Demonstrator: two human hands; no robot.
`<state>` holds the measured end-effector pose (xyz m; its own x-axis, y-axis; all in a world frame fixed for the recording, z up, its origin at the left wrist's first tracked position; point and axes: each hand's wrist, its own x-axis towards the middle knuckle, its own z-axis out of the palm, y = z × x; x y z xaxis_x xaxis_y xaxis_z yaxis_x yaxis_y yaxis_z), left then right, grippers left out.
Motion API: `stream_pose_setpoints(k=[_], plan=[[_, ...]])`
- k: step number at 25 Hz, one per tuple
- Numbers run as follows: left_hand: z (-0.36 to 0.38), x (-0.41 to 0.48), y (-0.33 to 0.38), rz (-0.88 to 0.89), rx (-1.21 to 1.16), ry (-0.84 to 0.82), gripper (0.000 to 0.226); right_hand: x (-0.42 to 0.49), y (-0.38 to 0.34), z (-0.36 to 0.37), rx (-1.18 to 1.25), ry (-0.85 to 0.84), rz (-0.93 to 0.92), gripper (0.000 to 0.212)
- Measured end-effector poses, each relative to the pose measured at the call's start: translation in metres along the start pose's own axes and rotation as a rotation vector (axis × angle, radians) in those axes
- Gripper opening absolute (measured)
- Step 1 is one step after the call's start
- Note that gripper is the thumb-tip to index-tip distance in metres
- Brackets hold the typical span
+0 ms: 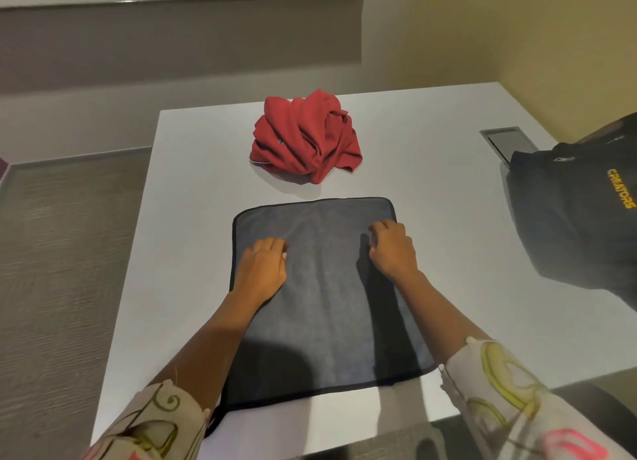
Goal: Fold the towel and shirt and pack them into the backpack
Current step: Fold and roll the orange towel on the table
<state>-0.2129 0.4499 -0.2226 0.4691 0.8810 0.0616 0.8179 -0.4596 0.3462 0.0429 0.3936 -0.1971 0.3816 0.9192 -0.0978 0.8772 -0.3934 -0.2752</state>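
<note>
Dark grey rectangular towel (327,294) lies flat on the white desk (193,190) under both hands, left hand (263,268) at its left side, right hand (393,249) at its right. Fingers curl onto it; whether they pinch it is unclear.

Towel (327,287) serves us as landmark.
- Left of towel: we see bare table (193,218) strip, open to edge.
- Beyond towel: narrow bare gap, then crumpled shirt (306,139) heaped high, blocking straight reach; we find open lanes either side of it.
- Right of towel: wide bare stretch, then backpack (579,218) bulking at table's right side.
- Beyond-right of towel: recessed hatch (510,140) in tabletop, backpack hiding its near corner.
- Near side of towel: thin bare strip to edge.
- On towel: our left hand (263,266) and right hand (393,249) rest, open lane between them.
</note>
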Motion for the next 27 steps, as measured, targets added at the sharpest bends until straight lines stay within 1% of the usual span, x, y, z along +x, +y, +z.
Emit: stream_pose_setpoints(k=[2, 6, 8, 10, 12, 15, 17, 23, 25, 27], plan=[[0.013, 0.018, -0.010, 0.006, -0.013, 0.007, 0.034, 0.023, 0.003, 0.010, -0.001, -0.003, -0.006, 0.041], [0.032, 0.043, -0.027, -0.016, 0.024, -0.060, 0.063, 0.055, 0.005, 0.031, -0.050, -0.043, -0.059, 0.047], [0.041, 0.051, -0.039, -0.064, 0.078, -0.095, 0.076, 0.066, 0.005, 0.043, -0.037, -0.073, -0.037, 0.053], [0.048, 0.052, -0.049, -0.077, 0.163, -0.094, 0.088, 0.070, 0.009, 0.055, -0.017, -0.102, 0.006, 0.059], [0.053, 0.052, -0.055, -0.062, 0.207, -0.061, 0.089, 0.072, 0.016, 0.066, -0.046, -0.070, 0.015, 0.063], [0.056, 0.052, -0.056, -0.038, 0.194, 0.010, 0.086, 0.072, 0.022, 0.075, -0.097, 0.042, -0.004, 0.063], [0.056, 0.053, -0.056, -0.037, 0.195, 0.031, 0.085, 0.074, 0.023, 0.076, -0.104, 0.060, -0.010, 0.063], [0.051, 0.056, -0.053, -0.048, 0.239, -0.070, 0.086, 0.059, 0.015, 0.071, -0.074, 0.052, -0.039, 0.067], [0.050, 0.051, -0.042, -0.028, 0.255, -0.060, 0.083, 0.041, 0.006, 0.076, -0.084, 0.059, -0.066, 0.069], [0.052, 0.037, -0.022, 0.022, 0.221, -0.039, 0.083, 0.019, -0.002, 0.082, -0.082, 0.056, -0.093, 0.070]])
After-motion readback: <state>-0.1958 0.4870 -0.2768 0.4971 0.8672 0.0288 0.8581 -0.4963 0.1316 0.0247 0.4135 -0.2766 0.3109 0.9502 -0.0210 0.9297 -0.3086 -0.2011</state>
